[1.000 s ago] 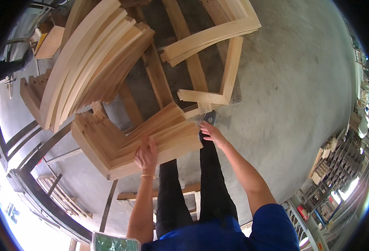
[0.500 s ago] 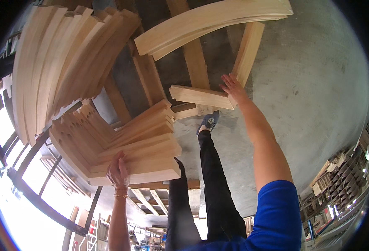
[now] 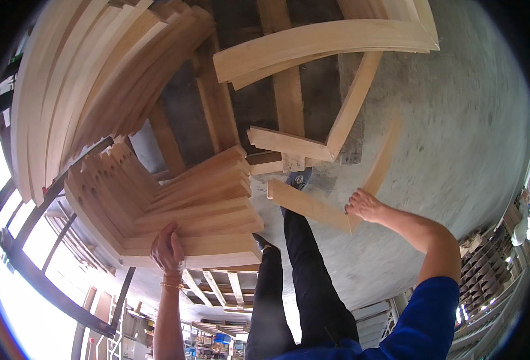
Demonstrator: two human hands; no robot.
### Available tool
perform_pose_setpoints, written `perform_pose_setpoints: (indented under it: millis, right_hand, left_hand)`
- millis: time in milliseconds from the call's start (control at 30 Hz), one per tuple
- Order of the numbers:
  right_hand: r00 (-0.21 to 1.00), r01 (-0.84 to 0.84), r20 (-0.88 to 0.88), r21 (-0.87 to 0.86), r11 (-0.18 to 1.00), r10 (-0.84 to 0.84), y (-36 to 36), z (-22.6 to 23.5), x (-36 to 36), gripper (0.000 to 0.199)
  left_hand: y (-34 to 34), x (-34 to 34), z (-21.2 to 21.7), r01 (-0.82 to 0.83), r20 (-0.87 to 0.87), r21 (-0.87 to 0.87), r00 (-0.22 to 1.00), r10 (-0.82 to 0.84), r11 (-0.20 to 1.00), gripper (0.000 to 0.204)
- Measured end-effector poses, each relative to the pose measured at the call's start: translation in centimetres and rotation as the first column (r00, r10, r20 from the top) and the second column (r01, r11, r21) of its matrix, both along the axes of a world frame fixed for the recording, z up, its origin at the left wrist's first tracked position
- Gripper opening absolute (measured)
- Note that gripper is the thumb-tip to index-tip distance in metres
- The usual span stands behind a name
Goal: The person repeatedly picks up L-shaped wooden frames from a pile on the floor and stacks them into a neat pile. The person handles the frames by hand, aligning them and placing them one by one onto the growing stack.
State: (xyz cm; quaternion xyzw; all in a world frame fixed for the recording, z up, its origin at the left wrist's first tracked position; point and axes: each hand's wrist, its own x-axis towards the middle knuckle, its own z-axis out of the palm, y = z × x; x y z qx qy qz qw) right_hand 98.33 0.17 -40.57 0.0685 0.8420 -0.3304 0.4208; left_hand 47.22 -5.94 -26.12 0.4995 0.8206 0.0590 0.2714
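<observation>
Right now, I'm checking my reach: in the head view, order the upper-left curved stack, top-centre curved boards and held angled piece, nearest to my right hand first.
1. Held angled piece: in the right hand itself.
2. Top-centre curved boards: ahead, slightly left.
3. Upper-left curved stack: farthest, well left.

left edge: blown-out glare
concrete floor (image 3: 451,126): soft-lit
wooden slats (image 3: 288,108): dim between
held wooden angle (image 3: 378,171): tip blurred
rim: black, fisheye-bent

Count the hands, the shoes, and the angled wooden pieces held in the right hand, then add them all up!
Hands: 2 (left hand, right hand)
Shoes: 2 (left shoe, right shoe, both partly hidden)
Angled wooden piece in the right hand: 1
Total: 5
</observation>
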Motion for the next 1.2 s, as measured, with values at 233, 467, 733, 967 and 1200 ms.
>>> perform_pose_setpoints:
  millis: [233,467,733,967,1200]
  right_hand:
    - [0.971,0.237,-0.126,0.36,0.903,-0.205,2.8,-1.4,-3.3,0.022]
    - [0.938,0.324,-0.038,0.456,0.829,-0.345,9.1,-7.7,-7.6,0.026]
    - [0.935,0.271,0.074,0.483,0.833,-0.347,7.4,-7.6,-7.6,0.059]
    - [0.682,0.611,0.083,0.483,0.628,-0.727,6.4,-9.7,-14.0,0.115]
    - [0.387,0.888,-0.436,0.413,0.201,-0.813,4.0,-11.7,-14.5,0.053]
  left_hand:
    - [0.9,0.3,0.2,0.042,-0.012,-0.024,0.999,-0.042,0.999,0.023]
    - [0.5,0.4,0.3,0.057,-0.029,-0.023,0.998,-0.058,0.998,0.024]
    - [0.1,0.0,-0.3,0.021,-0.008,0.0,1.0,-0.021,1.0,0.024]
    - [-0.4,-0.3,0.3,0.033,-0.041,-0.041,0.999,-0.035,0.999,0.023]
    - [0.0,0.0,0.1,0.013,-0.026,0.007,1.0,-0.013,1.0,0.022]
